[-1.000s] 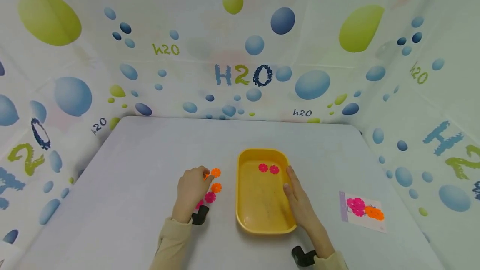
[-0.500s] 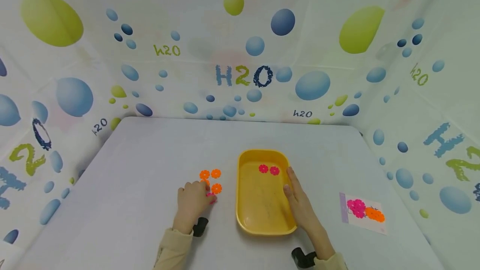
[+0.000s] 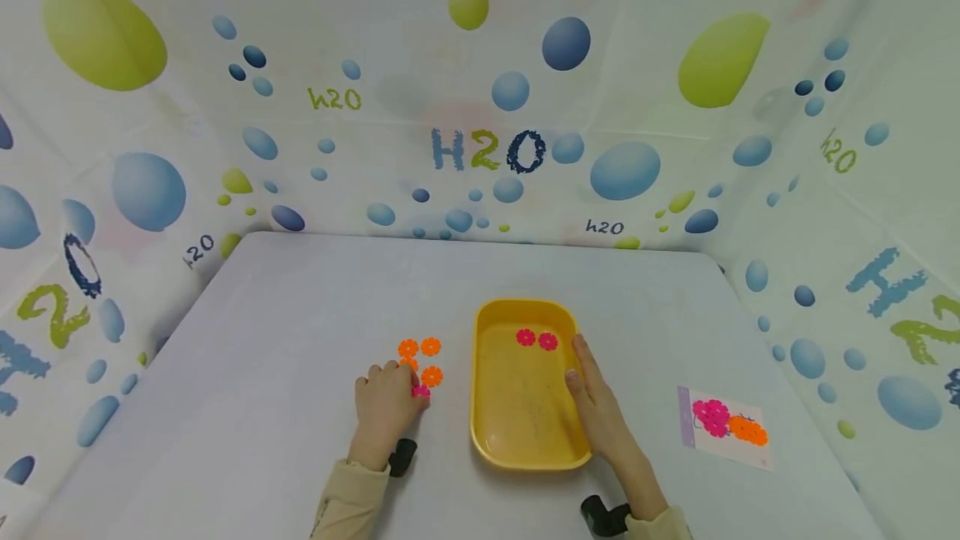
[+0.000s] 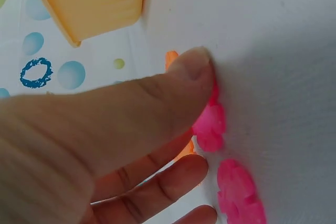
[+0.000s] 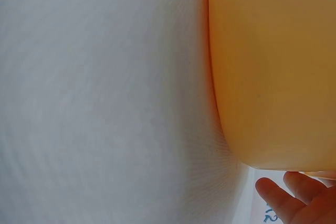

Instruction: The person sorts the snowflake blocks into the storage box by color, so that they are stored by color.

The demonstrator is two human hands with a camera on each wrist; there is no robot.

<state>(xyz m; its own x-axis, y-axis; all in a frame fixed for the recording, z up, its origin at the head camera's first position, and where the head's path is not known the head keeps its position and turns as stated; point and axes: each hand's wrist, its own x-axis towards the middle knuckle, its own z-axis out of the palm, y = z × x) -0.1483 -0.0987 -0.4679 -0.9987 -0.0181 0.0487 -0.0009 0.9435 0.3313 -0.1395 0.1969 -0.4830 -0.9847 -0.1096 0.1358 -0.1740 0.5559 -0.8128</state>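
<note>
My left hand (image 3: 386, 407) is low over the table, left of the yellow tray (image 3: 525, 423). Its thumb and fingertips pinch a pink flower-shaped piece (image 4: 210, 124) at table level. A second pink flower piece (image 4: 240, 192) lies close by in the left wrist view. Just beyond the hand are several orange flower pieces (image 3: 431, 376), one partly covered by the fingers. With fingers extended, my right hand (image 3: 602, 411) rests along the tray's right side. Two pink flowers (image 3: 537, 340) sit side by side at the far end inside the tray.
On the right side of the white table (image 3: 300, 298) lies a card (image 3: 729, 427) printed with pink and orange flower clusters. A patterned sheet (image 3: 375, 48) hangs behind and along both sides. Dark wrist-camera mounts (image 3: 603, 515) project near both wrists.
My left hand has moved from the orange pieces toward me to the pink ones and now pinches one. The right hand has stayed at the tray.
</note>
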